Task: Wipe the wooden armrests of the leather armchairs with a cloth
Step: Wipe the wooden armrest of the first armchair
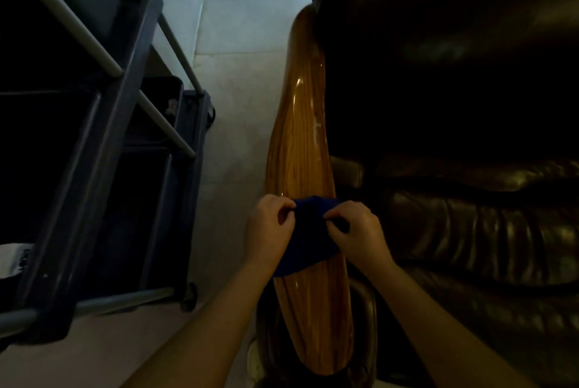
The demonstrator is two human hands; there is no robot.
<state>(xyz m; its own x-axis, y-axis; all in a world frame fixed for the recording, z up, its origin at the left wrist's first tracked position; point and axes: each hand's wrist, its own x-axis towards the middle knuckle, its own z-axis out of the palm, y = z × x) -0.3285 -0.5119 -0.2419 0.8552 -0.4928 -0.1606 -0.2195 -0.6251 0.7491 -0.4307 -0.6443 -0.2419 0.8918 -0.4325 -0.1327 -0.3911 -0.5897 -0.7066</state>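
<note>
We see a long, glossy wooden armrest with a striped golden-brown grain running up the middle of the view, fixed along the side of a dark brown leather armchair on our right. A dark blue cloth lies draped across the near part of the armrest. Our left hand pinches the cloth's left edge with curled fingers, and our right hand pinches its right edge the same way, both hands close together over the wood. To our left, on the pale tiled floor, stands a dark blue cart with grey metal rails.
</note>
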